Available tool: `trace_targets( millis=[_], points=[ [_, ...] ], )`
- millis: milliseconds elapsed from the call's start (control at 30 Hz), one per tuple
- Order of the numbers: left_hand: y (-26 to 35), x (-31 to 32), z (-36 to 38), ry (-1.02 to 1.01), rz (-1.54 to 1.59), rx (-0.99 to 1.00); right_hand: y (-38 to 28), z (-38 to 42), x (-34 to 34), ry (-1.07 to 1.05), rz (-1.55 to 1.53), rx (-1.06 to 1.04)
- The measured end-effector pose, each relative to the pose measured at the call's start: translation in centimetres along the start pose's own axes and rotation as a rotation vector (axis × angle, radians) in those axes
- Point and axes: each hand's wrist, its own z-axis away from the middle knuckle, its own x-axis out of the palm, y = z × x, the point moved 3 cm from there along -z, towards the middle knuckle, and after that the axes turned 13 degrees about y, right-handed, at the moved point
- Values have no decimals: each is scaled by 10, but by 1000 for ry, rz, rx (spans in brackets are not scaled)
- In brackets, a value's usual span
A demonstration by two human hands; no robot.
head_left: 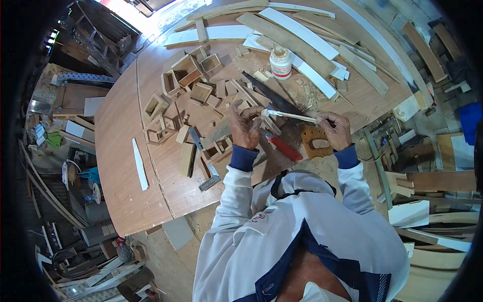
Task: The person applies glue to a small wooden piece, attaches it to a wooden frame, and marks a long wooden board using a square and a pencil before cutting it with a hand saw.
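Above the front edge of a wooden table [121, 171], a thin pale strip [292, 116] is held up between my two hands. My left hand [245, 126] pinches its left end with the fingertips. The right end is gripped by my right hand [335, 132]. Below the strip lie a handsaw with a dark blade [274, 94] and a wooden handle [317, 143], and a red-handled tool [285, 148]. A white jar [280, 63] with a brown-stained top stands behind my hands, beside wood shavings [308, 95].
Small open wooden boxes [187, 70] and offcuts lie left of my hands. Long boards [287, 38] cover the table's back. A metal square [209, 183] rests near the front edge, and a white strip [140, 163] farther left. Stacked wood [437, 181] stands at the right.
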Motion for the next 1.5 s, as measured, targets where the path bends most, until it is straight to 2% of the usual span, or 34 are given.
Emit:
trace_targets(
  millis=[100,267,333,400,567,633,667,733,800,833,900,1033,1100,1200,1267,1333,1367,1467,1500],
  points=[
    [16,3,1,-63,-117,-1,4,-8,-5,-52,30,-13],
    [8,2,2,-92,-171,57,2,-16,-12,-96,74,-51],
    [4,3,3,-93,-175,75,-5,-15,-13,-151,237,-24],
    [-2,4,3,-21,149,-61,-7,-12,-10,-81,203,-2],
    [-3,2,9,58,263,-157,7,-21,-3,87,27,-37],
    [-7,0,13,77,254,-175,-11,-42,-4,226,206,-280],
    [-9,-1,14,43,235,-169,-17,-56,-5,227,206,-283],
    [-7,-3,19,12,217,-158,-31,-90,-5,277,429,-364],
    [-4,-7,26,-11,120,-156,-46,-125,2,279,422,-525],
    [-4,-9,30,-8,121,-152,-48,-143,5,278,420,-530],
    [-5,-16,36,30,36,-127,-56,-172,19,149,601,-775],
    [-5,-32,49,96,-80,-137,-67,-205,52,83,762,-816],
    [-3,-38,54,117,-237,-68,-71,-215,70,-83,952,-910],
    [2,-42,59,114,-243,29,-65,-230,97,-188,1038,-925],
    [8,-41,61,168,-273,28,-62,-232,113,-174,1108,-918],
    [14,-40,63,218,-304,24,-66,-221,125,-214,1171,-862],
    [15,-39,63,216,-316,30,-64,-221,135,-304,1257,-721],
    [19,-40,62,211,-377,62,-45,-216,148,-202,1177,-714],
    [19,-40,63,198,-419,92,-45,-210,149,-102,1203,-831]
  ],
)
